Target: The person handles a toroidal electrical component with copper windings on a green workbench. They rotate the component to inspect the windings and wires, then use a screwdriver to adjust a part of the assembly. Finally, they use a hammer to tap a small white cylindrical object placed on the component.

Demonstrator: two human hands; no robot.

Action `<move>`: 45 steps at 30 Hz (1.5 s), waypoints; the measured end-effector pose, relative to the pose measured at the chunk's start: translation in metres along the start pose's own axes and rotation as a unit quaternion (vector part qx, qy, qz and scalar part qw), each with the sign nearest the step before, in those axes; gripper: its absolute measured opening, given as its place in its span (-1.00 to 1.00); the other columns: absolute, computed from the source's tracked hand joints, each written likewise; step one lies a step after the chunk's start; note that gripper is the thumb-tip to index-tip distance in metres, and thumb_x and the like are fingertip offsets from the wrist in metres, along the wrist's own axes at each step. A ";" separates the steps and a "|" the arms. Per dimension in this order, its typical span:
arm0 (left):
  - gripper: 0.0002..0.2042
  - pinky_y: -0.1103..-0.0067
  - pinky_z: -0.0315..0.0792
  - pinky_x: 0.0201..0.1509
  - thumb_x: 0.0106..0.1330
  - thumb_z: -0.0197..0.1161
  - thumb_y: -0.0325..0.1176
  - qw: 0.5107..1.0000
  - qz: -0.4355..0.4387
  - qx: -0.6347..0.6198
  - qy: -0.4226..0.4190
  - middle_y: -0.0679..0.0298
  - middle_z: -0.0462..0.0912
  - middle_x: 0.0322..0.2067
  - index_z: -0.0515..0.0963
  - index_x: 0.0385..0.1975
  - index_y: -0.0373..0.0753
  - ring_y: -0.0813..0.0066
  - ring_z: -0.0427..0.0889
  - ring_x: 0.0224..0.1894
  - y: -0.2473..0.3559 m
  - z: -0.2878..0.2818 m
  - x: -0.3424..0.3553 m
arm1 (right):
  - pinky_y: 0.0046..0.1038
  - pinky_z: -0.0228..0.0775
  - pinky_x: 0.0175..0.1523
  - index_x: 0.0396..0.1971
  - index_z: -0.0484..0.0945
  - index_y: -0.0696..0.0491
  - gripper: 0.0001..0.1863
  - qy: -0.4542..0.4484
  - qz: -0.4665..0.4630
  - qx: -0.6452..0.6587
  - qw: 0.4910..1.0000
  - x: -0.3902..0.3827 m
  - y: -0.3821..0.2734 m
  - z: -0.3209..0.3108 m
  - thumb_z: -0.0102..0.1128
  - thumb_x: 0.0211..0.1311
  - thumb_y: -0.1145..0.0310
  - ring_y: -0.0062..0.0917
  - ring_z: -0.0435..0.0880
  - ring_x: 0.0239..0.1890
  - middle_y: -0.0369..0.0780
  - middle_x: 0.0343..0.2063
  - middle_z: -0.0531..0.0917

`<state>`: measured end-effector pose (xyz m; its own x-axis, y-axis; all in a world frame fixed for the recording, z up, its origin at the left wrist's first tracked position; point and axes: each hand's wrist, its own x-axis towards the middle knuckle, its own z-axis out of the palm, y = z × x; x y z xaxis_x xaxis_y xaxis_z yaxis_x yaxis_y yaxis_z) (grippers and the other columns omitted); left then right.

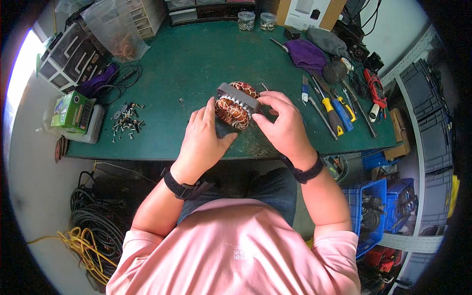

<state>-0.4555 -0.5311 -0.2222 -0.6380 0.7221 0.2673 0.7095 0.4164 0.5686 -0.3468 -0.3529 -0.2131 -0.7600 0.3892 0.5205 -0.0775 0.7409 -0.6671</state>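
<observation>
A motor stator with a grey metal core (227, 90) and bound copper windings (231, 110) sits near the middle of the green bench. My left hand (201, 140) is at its left side, fingers stretched, index fingertip at the core and thumb apart below. My right hand (282, 123) grips the right end of the core between bent fingers and thumb. A thin metal shaft (265, 87) shows behind the stator, partly hidden by my right hand.
Loose screws (125, 120) lie left, beside a green box (69, 110). Screwdrivers (332, 118), red-handled pliers (374, 86) and a purple cloth (305, 54) lie right. Drawer units (64, 64) and two jars (246, 20) line the back. Blue crates (366, 211) stand below the bench at right.
</observation>
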 end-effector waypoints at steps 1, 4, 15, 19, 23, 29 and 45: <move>-0.10 0.28 0.29 0.38 0.05 0.51 -0.31 1.000 0.002 0.000 0.001 -0.19 0.47 0.17 0.15 0.37 -0.52 -0.09 0.40 0.27 0.000 0.000 0.000 | -0.25 0.47 0.17 -0.17 0.62 0.25 -0.66 -0.001 -0.002 0.000 1.000 0.000 0.000 0.000 0.43 -0.01 0.50 -0.12 0.63 0.02 0.00 -0.08 0.65; -0.09 0.28 0.30 0.36 0.06 0.51 -0.30 1.000 -0.001 -0.001 0.000 -0.20 0.48 0.15 0.14 0.37 -0.52 -0.10 0.41 0.25 0.001 0.000 0.000 | -0.26 0.48 0.16 -0.15 0.61 0.24 -0.64 -0.003 -0.005 -0.003 1.000 0.002 -0.001 -0.002 0.43 -0.01 0.50 -0.13 0.63 0.02 0.00 -0.08 0.65; -0.06 0.27 0.37 0.30 -0.01 0.57 -0.26 0.999 -0.007 -0.028 0.025 -0.23 0.51 0.08 0.18 0.32 -0.58 -0.11 0.47 0.18 -0.002 0.002 0.000 | -0.24 0.45 0.16 -0.20 0.63 0.18 -0.68 0.012 -0.045 -0.038 0.998 -0.005 -0.006 0.004 0.44 -0.02 0.50 -0.10 0.60 0.02 -0.02 -0.04 0.63; -0.01 0.29 0.37 0.31 -0.07 0.61 -0.22 0.998 -0.033 -0.031 0.033 -0.26 0.52 0.08 0.19 0.33 -0.58 -0.11 0.49 0.18 -0.003 0.001 -0.003 | -0.21 0.44 0.14 -0.21 0.63 0.13 -0.67 -0.008 -0.065 -0.034 0.997 -0.013 -0.022 0.008 0.45 -0.06 0.51 -0.12 0.58 0.02 -0.08 0.01 0.61; 0.01 0.32 0.36 0.34 -0.10 0.62 -0.21 0.996 -0.055 -0.070 0.024 -0.26 0.50 0.12 0.20 0.32 -0.59 -0.08 0.48 0.23 -0.004 0.000 -0.002 | -0.20 0.44 0.14 -0.20 0.62 0.15 -0.65 0.001 -0.091 -0.058 0.994 -0.018 -0.027 0.010 0.46 -0.07 0.51 -0.12 0.56 0.04 -0.07 0.01 0.58; -0.13 0.35 0.38 0.32 -0.10 0.59 -0.29 0.997 -0.054 -0.059 0.001 -0.17 0.52 0.13 0.33 0.26 -0.50 -0.01 0.51 0.23 -0.009 -0.002 -0.005 | -0.17 0.40 0.22 -0.18 0.59 0.15 -0.61 -0.013 -0.111 -0.038 0.993 -0.025 -0.032 0.015 0.46 -0.10 0.47 -0.08 0.51 0.11 -0.03 0.05 0.53; -0.26 0.35 0.47 0.16 -0.15 0.62 -0.37 0.986 -0.100 -0.131 0.011 0.04 0.64 -0.03 0.44 0.14 -0.27 0.09 0.62 0.07 -0.009 -0.005 -0.020 | -0.10 0.24 0.34 0.02 0.55 0.18 -0.49 -0.064 -0.127 0.005 0.990 -0.041 -0.040 0.021 0.40 0.00 0.43 -0.09 0.43 0.20 -0.03 0.13 0.47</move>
<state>-0.4504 -0.5524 -0.2292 -0.7656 0.6270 0.1443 0.4685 0.3897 0.7929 -0.3260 -0.4099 -0.2181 -0.7900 0.1184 0.6015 -0.2830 0.7999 -0.5292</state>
